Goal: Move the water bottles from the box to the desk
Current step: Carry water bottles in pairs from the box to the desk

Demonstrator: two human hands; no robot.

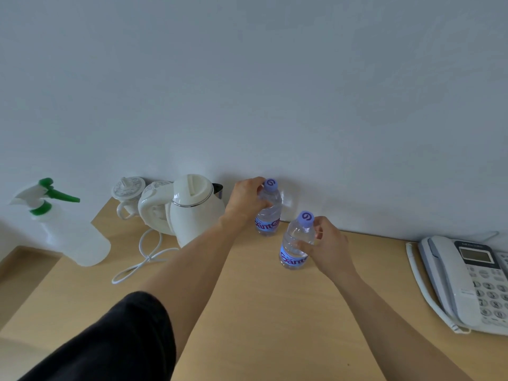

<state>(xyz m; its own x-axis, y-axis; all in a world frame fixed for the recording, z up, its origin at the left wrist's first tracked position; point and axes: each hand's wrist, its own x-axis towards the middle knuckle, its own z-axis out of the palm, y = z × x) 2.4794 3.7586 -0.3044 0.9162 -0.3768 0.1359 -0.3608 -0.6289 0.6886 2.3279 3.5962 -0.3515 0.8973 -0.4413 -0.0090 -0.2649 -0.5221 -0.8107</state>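
Two clear water bottles with purple caps and blue labels stand upright on the wooden desk (247, 312). The far bottle (270, 215) is close to the wall, and my left hand (244, 200) grips its upper body from the left. The near bottle (295, 243) stands a little to the right and closer to me; my right hand (327, 243) holds it from the right, thumb and fingers curled round its middle. The box is out of view.
A white electric kettle (195, 210) with its cord stands just left of my left hand, with white teacups (129, 193) behind it. A spray bottle with a green trigger (63, 224) is at the far left. A grey desk phone (467, 281) lies at the right.
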